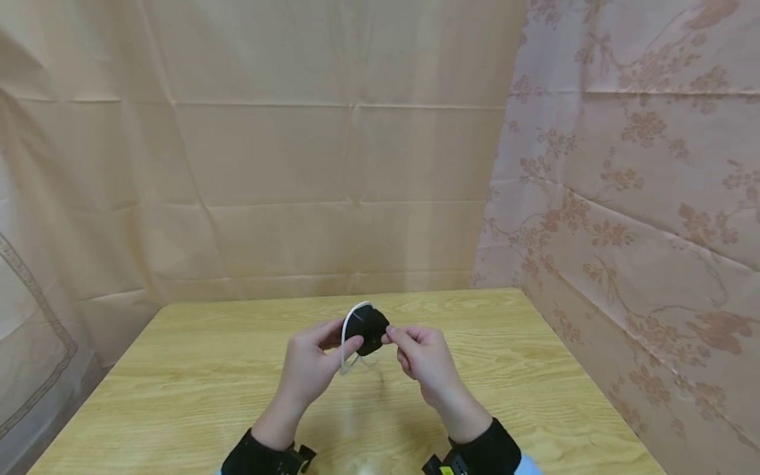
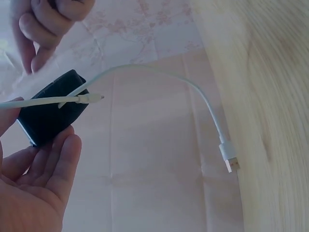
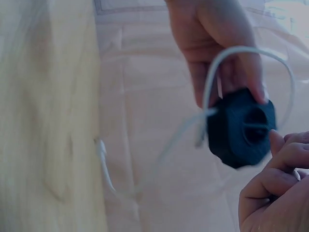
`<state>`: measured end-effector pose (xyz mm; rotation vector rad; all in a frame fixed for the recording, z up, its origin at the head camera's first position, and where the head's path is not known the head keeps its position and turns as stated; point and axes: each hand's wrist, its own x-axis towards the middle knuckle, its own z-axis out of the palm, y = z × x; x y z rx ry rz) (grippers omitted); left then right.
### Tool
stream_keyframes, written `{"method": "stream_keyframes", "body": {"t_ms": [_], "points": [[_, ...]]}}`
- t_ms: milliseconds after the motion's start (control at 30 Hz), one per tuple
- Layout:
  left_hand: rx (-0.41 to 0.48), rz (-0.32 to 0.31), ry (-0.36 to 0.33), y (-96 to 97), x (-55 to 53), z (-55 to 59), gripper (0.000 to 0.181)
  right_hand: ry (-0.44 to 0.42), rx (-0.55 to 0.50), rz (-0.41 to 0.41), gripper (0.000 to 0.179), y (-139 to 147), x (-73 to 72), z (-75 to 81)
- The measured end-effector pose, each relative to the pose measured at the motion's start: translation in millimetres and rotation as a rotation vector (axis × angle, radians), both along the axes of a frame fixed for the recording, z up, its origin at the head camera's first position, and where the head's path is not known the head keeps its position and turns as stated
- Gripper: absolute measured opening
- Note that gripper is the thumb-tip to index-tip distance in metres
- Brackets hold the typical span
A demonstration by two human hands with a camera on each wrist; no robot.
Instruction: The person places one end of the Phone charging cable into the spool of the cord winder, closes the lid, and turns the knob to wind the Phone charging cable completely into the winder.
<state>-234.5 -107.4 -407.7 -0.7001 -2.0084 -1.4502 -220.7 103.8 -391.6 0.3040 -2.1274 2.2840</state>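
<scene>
Nearest to me are the black cuffs at both wrists, with a little blue sleeve showing at the right one. Ahead of them the forearms lean inward, and the left hand has its thumb and fingers around a small black block, raised above the table. The right hand is just at the block's right side, fingers curled and thumb pressed to forefinger; from the right wrist, a bit of white shows inside this grip, which looks like the white cable. This cable makes a loop by the left thumb and passes before the block, so it covers part of it. Only the right wrist view shows the round opening in the block, on the right hand's side; the left wrist view shows more clearly a small connector before the block and, well apart from the left hand, the USB plug. Below both hands is the wooden table; beyond them hangs a beige curtain, and to the right hand's side a flowered cloth.
</scene>
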Motion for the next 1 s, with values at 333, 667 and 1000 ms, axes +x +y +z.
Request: {"method": "stream_keyframes", "body": {"t_ms": [333,667,1000], "points": [[0.07,-0.003,-0.219,-8.5,2.8,7.9,0.025,0.262,0.087,-0.032,0.018,27.0,3.2,16.4],[0.119,-0.072,-0.422,-11.7,4.6,12.7,0.024,0.629,0.325,-0.124,0.009,41.0,14.0,28.8],[0.126,-0.157,-0.54,-13.8,0.8,13.9,0.027,1.041,0.489,-0.203,0.024,47.9,12.7,34.9]]}}
